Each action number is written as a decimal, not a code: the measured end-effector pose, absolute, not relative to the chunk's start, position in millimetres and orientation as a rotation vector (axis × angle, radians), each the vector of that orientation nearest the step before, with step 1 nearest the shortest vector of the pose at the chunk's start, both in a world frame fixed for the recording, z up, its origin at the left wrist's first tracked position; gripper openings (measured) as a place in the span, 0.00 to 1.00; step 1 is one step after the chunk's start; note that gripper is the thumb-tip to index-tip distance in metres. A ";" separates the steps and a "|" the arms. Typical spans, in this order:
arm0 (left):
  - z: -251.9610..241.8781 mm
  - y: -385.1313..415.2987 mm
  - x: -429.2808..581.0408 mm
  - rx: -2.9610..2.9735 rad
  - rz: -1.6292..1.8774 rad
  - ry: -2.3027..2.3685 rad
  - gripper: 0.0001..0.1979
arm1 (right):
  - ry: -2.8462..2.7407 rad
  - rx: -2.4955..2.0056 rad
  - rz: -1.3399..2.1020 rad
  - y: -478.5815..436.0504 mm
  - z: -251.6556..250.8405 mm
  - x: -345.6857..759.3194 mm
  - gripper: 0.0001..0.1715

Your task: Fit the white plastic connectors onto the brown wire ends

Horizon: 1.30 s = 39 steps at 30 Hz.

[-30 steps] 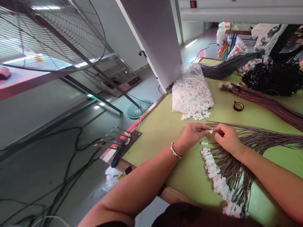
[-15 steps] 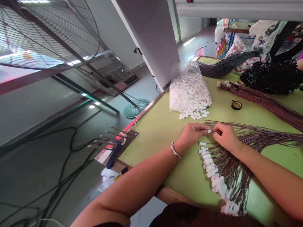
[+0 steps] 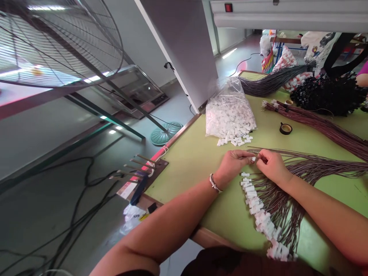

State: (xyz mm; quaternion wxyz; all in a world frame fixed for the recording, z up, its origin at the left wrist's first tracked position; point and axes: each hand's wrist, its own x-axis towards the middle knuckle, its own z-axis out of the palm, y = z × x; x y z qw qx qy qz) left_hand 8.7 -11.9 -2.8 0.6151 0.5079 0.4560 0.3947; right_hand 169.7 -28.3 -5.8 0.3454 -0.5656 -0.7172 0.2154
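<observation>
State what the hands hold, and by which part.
Left hand: a white connector, exact part unclear. Right hand: brown wire, pinched apparently near its end.

I see the counter [image 3: 189, 161] as smooth, its green top softly sheened between 3 and 4 o'clock, its brown edge [image 3: 212, 237] at 5 looking like wood. At 2 o'clock my feed gives me a bag [image 3: 228, 103] of clear, crinkled, glossy plastic. The connectors [image 3: 252, 198] at 4 read as smooth, hard white plastic; the wires [image 3: 322, 163] at 3 look plastic-coated, with a faint gloss. Between 2 and 3, the black bunch [image 3: 327, 94] shines in rough, broken glints, probably plastic. The fan [image 3: 63, 43] at 10 has a shiny metal wire guard. The floor [image 3: 97, 214] at 8 is smooth and grey.
</observation>
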 end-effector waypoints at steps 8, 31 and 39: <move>-4.2 -6.0 0.0 1.297 0.776 1.015 0.13 | -1.904 -1.414 0.460 -29.2 -6.2 171.8 0.05; -3.9 -13.4 15.8 1.206 0.927 1.039 0.02 | -1.813 -1.549 0.715 -27.1 -5.6 169.7 0.05; -1.1 -12.5 7.9 1.309 0.895 1.082 0.03 | -1.669 -1.455 0.876 -25.6 -4.9 174.1 0.05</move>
